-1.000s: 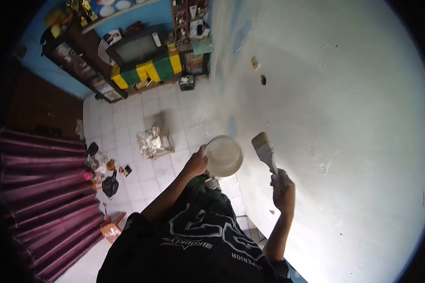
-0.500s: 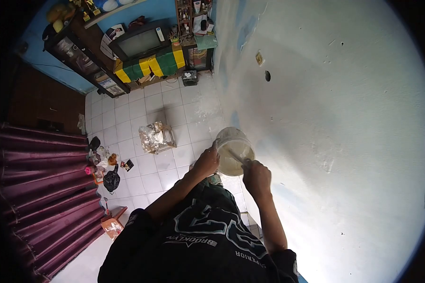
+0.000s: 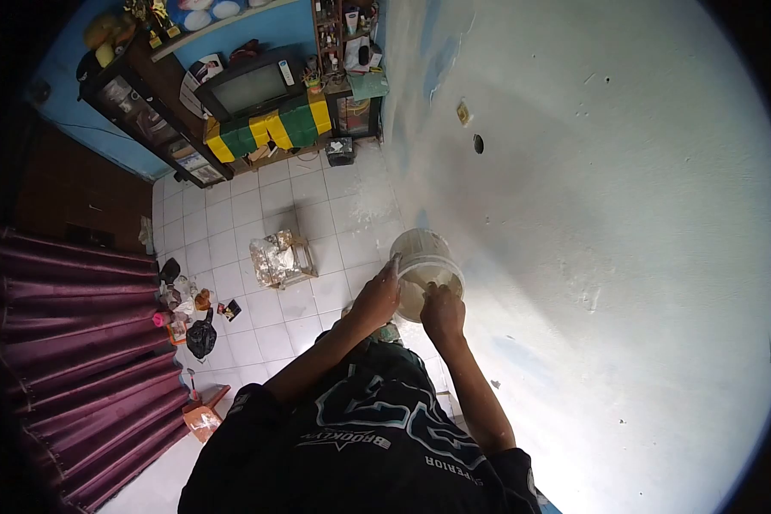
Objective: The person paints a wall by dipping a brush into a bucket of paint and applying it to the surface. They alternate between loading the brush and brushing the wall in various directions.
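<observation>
A whitish plastic bucket is tilted so its mouth faces me, beside the pale patched wall. My left hand grips the bucket's rim on its left side. At the mouth's lower right, my right hand is closed on the handle of a tool; most of that tool is hidden by the hand and the bucket. Pale material coats the inside of the bucket.
A small stool with whitish stains stands on the tiled floor. A television and cabinets line the far wall. Purple curtains hang at left, near bags and a reddish stool.
My right hand has moved left and slightly down over the bucket's mouth, and the tool shows less. My left hand still holds the rim. The view has shifted slightly.
</observation>
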